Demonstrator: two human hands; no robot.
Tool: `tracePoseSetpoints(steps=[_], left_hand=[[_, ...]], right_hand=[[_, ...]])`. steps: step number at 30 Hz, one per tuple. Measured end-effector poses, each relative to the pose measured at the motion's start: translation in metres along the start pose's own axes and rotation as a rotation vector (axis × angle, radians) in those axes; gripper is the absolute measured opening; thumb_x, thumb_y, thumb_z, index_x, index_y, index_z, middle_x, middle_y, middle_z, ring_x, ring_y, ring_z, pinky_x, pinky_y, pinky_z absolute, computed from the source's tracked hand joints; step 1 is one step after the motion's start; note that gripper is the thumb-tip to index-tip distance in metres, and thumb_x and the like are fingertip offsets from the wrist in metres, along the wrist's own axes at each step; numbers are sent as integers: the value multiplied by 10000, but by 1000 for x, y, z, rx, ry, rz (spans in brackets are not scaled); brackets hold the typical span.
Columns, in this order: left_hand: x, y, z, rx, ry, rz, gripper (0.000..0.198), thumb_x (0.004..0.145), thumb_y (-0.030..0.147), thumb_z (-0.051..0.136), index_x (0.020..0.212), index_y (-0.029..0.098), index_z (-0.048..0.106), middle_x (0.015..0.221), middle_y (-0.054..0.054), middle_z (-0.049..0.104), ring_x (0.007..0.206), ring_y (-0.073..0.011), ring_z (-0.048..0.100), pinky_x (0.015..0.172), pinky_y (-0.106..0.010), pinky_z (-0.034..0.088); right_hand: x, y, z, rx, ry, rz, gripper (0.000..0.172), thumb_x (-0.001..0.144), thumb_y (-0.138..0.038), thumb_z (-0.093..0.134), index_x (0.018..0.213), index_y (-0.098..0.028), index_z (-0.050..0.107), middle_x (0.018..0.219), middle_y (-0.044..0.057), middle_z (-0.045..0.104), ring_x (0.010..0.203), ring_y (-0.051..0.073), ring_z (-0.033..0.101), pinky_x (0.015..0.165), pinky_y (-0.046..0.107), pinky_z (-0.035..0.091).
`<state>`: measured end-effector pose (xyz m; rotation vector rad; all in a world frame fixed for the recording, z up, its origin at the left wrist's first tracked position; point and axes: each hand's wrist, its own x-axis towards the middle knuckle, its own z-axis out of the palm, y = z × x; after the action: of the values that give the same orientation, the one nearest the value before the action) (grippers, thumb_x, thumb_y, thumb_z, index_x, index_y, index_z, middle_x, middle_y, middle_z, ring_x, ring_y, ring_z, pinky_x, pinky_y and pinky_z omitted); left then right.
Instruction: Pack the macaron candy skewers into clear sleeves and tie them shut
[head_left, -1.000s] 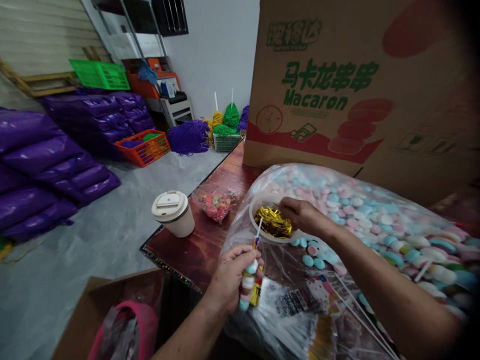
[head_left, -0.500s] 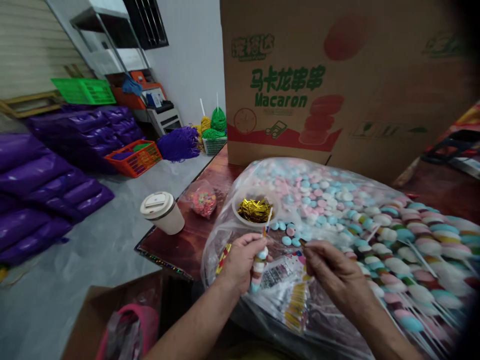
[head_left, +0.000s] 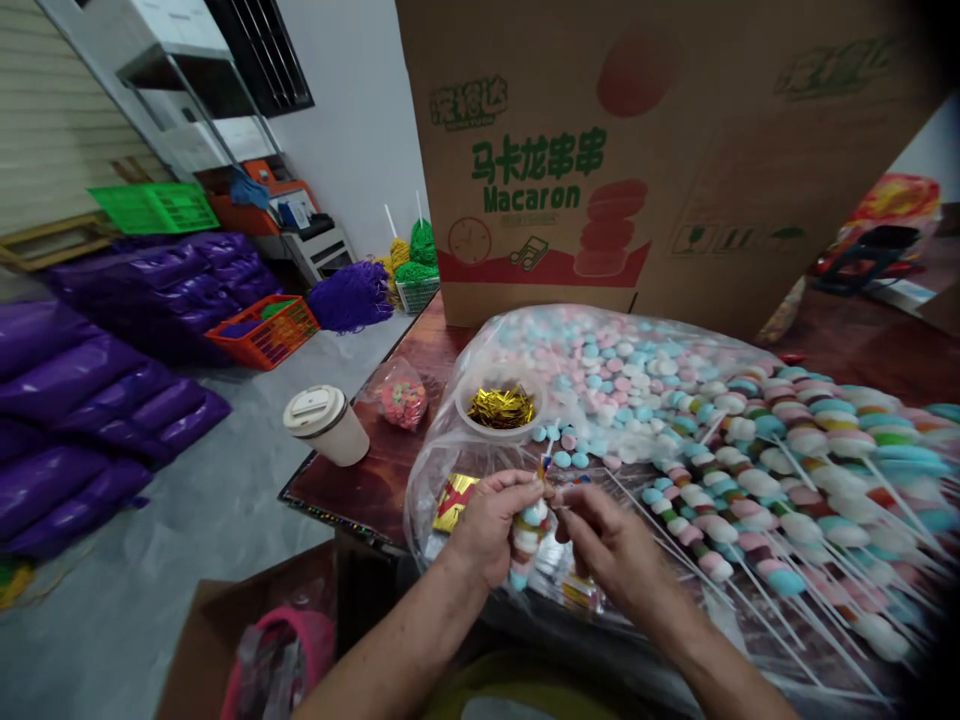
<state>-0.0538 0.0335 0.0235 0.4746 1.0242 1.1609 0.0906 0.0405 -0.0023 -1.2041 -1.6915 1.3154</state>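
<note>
My left hand (head_left: 487, 525) is closed around a wrapped candy skewer (head_left: 527, 530) with pastel discs, its white stick pointing up. My right hand (head_left: 604, 535) pinches at the neck of that skewer, just under the stick; a gold twist tie taken from the bowl seems to be in its fingertips, though I cannot make it out. Behind the hands sits a white bowl of gold twist ties (head_left: 501, 407). A large clear plastic bag of candy skewers (head_left: 750, 450) spreads across the table to the right.
A lidded paper cup (head_left: 326, 425) and a small bag of candies (head_left: 403, 397) sit on the wooden table (head_left: 375, 470). A big Macaron carton (head_left: 600, 150) stands behind. An open box (head_left: 255, 640) is at floor level, purple sacks (head_left: 90, 370) at left.
My right hand left the bowl of gold ties and came down to the skewer in my left hand. The view shifted to the right.
</note>
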Motion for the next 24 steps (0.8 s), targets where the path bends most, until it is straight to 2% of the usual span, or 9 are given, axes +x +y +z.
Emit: tracePoseSetpoints(steps=[2, 4, 8, 13, 15, 17, 20, 22, 24], left_hand=[[0, -1, -1, 23, 26, -20, 271, 529, 303, 724, 673, 109, 602, 592, -13, 609, 421, -70, 496, 380, -168, 339], [-1, -3, -1, 109, 69, -39, 266, 559, 329, 698, 691, 121, 599, 540, 14, 570, 375, -54, 445, 344, -155, 281], [-5, -8, 3, 291, 37, 20, 175, 659, 312, 602, 677, 139, 585, 482, 53, 488, 335, -28, 334, 328, -148, 206], [-13, -11, -3, 497, -119, 156, 177, 710, 287, 564, 628, 133, 591, 649, 9, 547, 479, -51, 449, 411, -158, 318], [-14, -16, -8, 501, -140, 160, 223, 713, 348, 581, 647, 135, 594, 686, -3, 563, 510, -66, 479, 420, -163, 340], [-11, -23, -12, 424, -103, 113, 300, 705, 431, 590, 647, 138, 575, 572, 19, 523, 422, -55, 432, 368, -163, 303], [-7, -33, -15, 225, -53, 64, 363, 672, 500, 612, 640, 147, 536, 423, 70, 421, 296, -38, 325, 299, -162, 237], [-7, -34, -16, 155, -86, 64, 371, 652, 496, 640, 640, 139, 539, 404, 72, 429, 270, -36, 321, 280, -162, 232], [-9, -30, -18, 155, -157, 18, 376, 614, 472, 689, 623, 119, 559, 410, 52, 475, 270, -36, 353, 280, -158, 245]], right_hand=[[-4, 1, -8, -150, 47, -67, 214, 814, -378, 481, 766, -182, 551, 596, -7, 539, 524, 116, 499, 495, 235, 414], [-9, -3, -14, -142, 119, -128, 197, 828, -359, 475, 796, -188, 569, 619, 1, 543, 582, 127, 512, 544, 237, 425], [-8, -18, -8, -134, 57, -262, 195, 857, -326, 440, 882, -195, 583, 655, 6, 549, 578, 116, 501, 549, 224, 427], [-1, -10, 8, -230, 118, -270, 405, 871, -291, 386, 1259, -184, 424, 636, -5, 531, 547, 121, 505, 537, 232, 438], [-1, -3, 11, -291, 124, -265, 461, 868, -278, 383, 1316, -173, 357, 594, -22, 501, 516, 120, 483, 510, 227, 421], [-3, 3, 14, -326, 128, -253, 505, 866, -265, 378, 1352, -160, 291, 557, -42, 477, 473, 114, 453, 475, 221, 395], [-7, 7, 17, -265, 283, -201, 613, 844, -300, 447, 1375, -131, 193, 539, -64, 474, 452, 111, 447, 474, 222, 393], [-9, 6, 14, -197, 320, -171, 512, 827, -343, 493, 1279, -141, 363, 556, -52, 495, 478, 109, 466, 491, 220, 404], [-12, 1, 4, -192, 148, -198, 270, 834, -361, 488, 992, -163, 580, 567, -24, 515, 510, 109, 478, 491, 213, 399]])
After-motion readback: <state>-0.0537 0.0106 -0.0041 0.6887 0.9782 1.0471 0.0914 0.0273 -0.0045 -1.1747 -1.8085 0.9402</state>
